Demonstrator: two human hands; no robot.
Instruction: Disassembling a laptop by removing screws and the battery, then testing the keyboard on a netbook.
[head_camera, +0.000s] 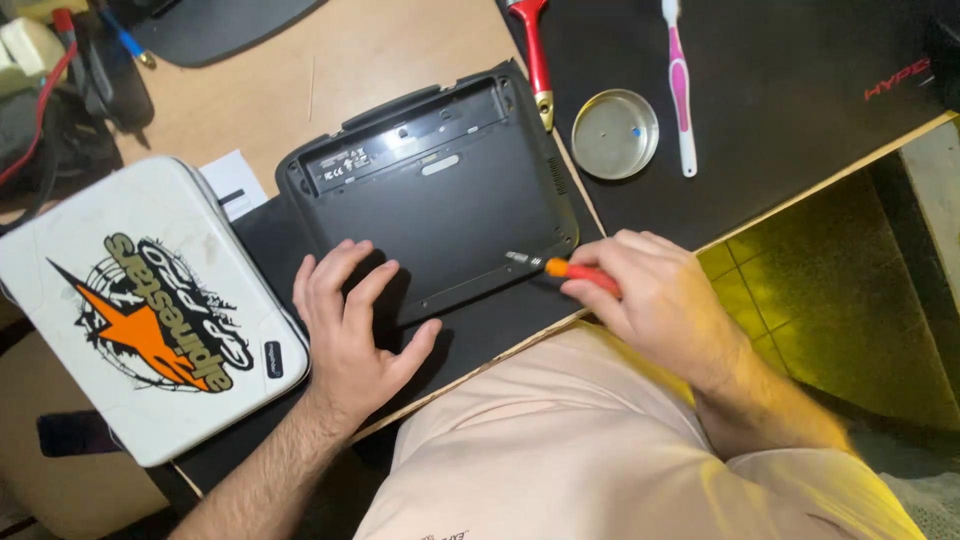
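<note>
A small black laptop (440, 190) lies upside down on a dark mat (500, 330) at the desk's near edge, with its battery bay open. My left hand (350, 320) rests flat on the laptop's near left corner, fingers spread. My right hand (650, 300) grips an orange-handled screwdriver (578, 272), whose tip meets the laptop's near right corner by a small label.
A white case (140, 310) with an orange and black sticker lies to the left. A round metal lid (615, 133) holds a tiny part. A pink toothbrush (680, 85) and a red-handled tool (535, 55) lie on a black mat behind. Cables crowd the far left. Tiled floor shows at right.
</note>
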